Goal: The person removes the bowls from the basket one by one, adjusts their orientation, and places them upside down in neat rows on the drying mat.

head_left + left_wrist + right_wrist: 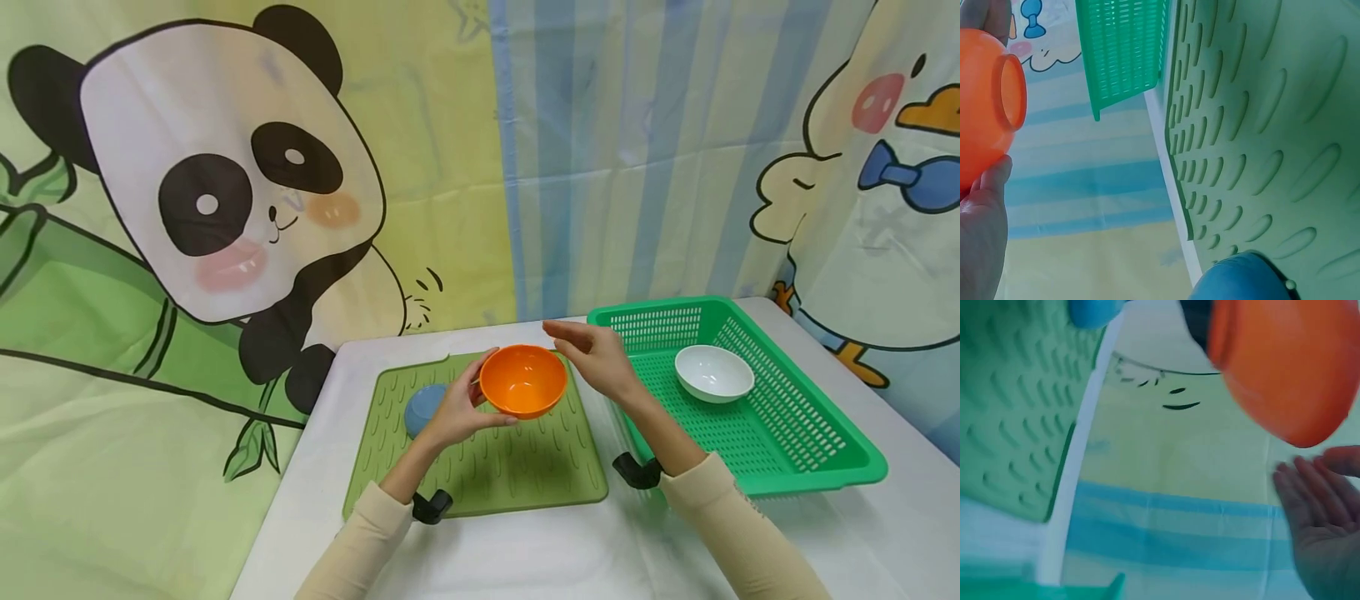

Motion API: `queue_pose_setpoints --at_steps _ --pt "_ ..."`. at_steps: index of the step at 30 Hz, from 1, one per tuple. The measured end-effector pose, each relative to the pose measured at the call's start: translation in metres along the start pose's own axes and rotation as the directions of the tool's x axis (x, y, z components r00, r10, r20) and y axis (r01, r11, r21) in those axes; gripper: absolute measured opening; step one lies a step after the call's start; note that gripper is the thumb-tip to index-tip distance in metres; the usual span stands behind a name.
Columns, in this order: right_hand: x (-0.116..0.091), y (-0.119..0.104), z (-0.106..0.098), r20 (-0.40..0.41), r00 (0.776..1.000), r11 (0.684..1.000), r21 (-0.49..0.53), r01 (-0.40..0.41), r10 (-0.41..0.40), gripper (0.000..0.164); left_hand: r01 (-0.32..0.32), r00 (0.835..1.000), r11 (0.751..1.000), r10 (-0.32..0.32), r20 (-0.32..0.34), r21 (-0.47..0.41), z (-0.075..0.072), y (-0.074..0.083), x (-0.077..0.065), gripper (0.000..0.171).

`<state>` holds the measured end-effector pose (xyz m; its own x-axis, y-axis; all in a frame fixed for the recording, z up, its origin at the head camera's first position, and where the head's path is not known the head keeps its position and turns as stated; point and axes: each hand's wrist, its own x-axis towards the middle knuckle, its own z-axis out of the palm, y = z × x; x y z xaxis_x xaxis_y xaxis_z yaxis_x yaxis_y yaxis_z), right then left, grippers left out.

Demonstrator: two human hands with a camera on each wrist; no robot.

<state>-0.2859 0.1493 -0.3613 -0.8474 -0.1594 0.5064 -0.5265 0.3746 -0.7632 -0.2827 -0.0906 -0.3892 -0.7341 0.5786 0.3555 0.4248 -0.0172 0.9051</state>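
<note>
My left hand [461,408] holds an orange bowl [523,382] by its left side, with the thumb at the near rim and fingers at the far side. The bowl is raised over the green drying mat, its hollow facing the head camera; its foot ring shows in the left wrist view. To the bowl's right is my right hand [600,362], fingers extended and holding nothing. In the right wrist view, a gap shows between this hand [1325,519] and the orange bowl [1291,369]. A blue bowl [424,408] lies upside down on the mat, partly hidden by my left hand.
The green drying mat [517,479] with raised ridges lies on a white table [525,558]. At the right stands a green slotted basket [806,477] with a white bowl [714,373] inside. A printed curtain [442,167] hangs behind the table.
</note>
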Motion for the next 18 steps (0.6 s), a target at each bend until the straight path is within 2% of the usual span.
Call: queue_pose_setpoints --at_steps 1,3,6,9,11,13,15,18 --pt "-0.003 0.0 0.0 -0.029 0.997 0.998 -0.014 0.066 -0.066 0.032 -0.001 1.0 1.0 0.001 -0.001 -0.005 0.0 0.001 0.0 0.091" --pt "-0.008 -0.003 0.001 -0.074 0.976 0.976 -0.081 0.201 -0.207 0.039 -0.007 1.0 1.0 0.007 -0.002 -0.016 -0.002 0.003 0.0 0.091" --pt "-0.015 -0.007 0.002 -0.096 0.906 0.899 -0.206 0.387 -0.412 0.05 -0.027 1.0 0.999 0.027 -0.011 -0.034 -0.005 0.006 0.0 0.092" --pt "-0.023 -0.01 0.004 -0.062 0.832 0.819 -0.227 0.526 -0.552 0.057 -0.057 0.998 0.997 0.056 -0.023 -0.042 -0.008 0.011 0.0 0.092" --pt "-0.028 -0.012 0.007 -0.031 0.789 0.776 -0.202 0.597 -0.614 0.06 -0.074 0.997 0.997 0.073 -0.028 -0.032 -0.009 0.015 0.0 0.091" --pt "-0.033 -0.014 0.009 0.008 0.756 0.741 -0.196 0.642 -0.654 0.062 -0.085 0.996 0.996 0.084 -0.03 -0.019 -0.01 0.019 0.0 0.09" --pt "-0.037 -0.015 0.011 0.05 0.733 0.71 -0.21 0.672 -0.679 0.063 -0.09 0.996 0.996 0.089 -0.031 -0.011 -0.011 0.023 0.0 0.089" --pt "-0.04 -0.015 0.015 0.101 0.708 0.669 -0.26 0.697 -0.699 0.062 -0.096 0.995 0.995 0.095 -0.033 -0.008 -0.011 0.027 -0.001 0.088"
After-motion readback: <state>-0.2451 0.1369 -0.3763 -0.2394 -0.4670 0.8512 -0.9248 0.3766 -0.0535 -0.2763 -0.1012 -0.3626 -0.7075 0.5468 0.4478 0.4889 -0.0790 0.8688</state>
